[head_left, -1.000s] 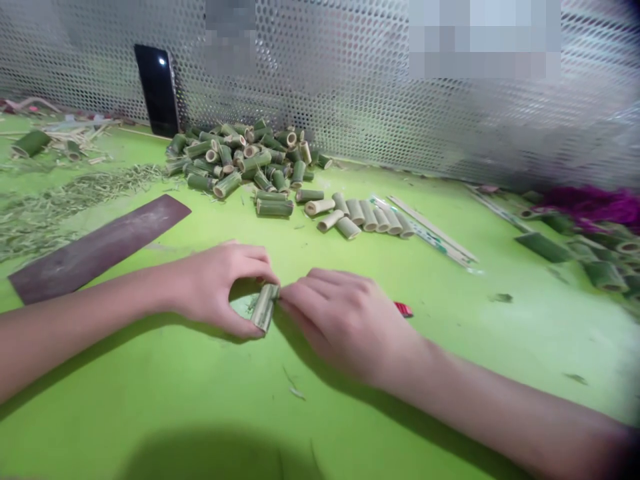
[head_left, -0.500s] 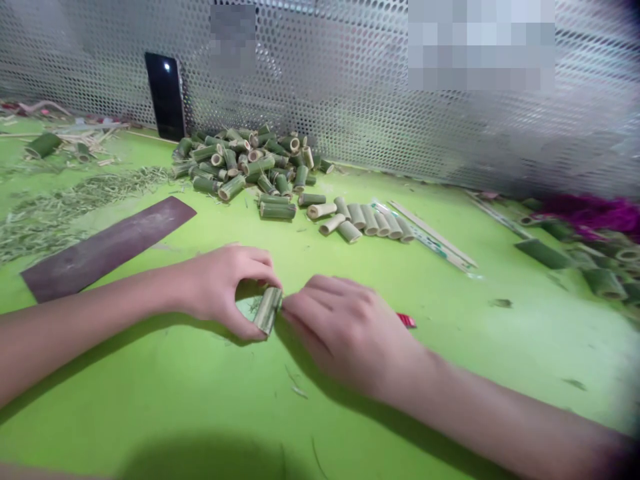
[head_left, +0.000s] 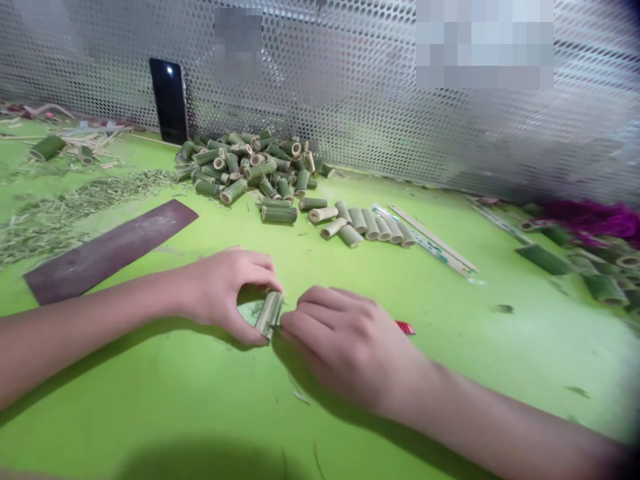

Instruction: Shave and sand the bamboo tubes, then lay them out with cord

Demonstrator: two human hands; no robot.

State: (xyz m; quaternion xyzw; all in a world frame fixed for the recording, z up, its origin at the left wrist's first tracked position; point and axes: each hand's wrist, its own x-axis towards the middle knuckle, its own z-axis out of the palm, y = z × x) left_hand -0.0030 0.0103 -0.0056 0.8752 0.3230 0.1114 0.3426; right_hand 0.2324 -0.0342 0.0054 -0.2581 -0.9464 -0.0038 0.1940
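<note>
My left hand [head_left: 233, 290] holds a short bamboo piece [head_left: 269, 315] by its two ends, between thumb and fingers. The piece lies tilted over the green table [head_left: 200, 400], and its surface shows pale and green streaks. My right hand [head_left: 345, 340] is closed just to the right of it, with the fingertips close to the piece's right side. A small dark tip shows between those fingertips and the bamboo; the rest of what the right hand grips is hidden. A red object [head_left: 405, 327] shows behind the right hand.
A pile of green bamboo pieces [head_left: 260, 167] lies by the perforated metal panel [head_left: 360, 100], where a phone [head_left: 169, 101] leans. Peeled pieces [head_left: 373, 224] and sticks [head_left: 435, 240] lie right of centre. Sandpaper [head_left: 113, 252] and shavings [head_left: 80, 210] are left; purple material [head_left: 593, 217] is far right.
My right hand has moved slightly down along the bamboo piece, its fingertips now near the lower end. My left hand keeps its hold. The whole view has shifted a little.
</note>
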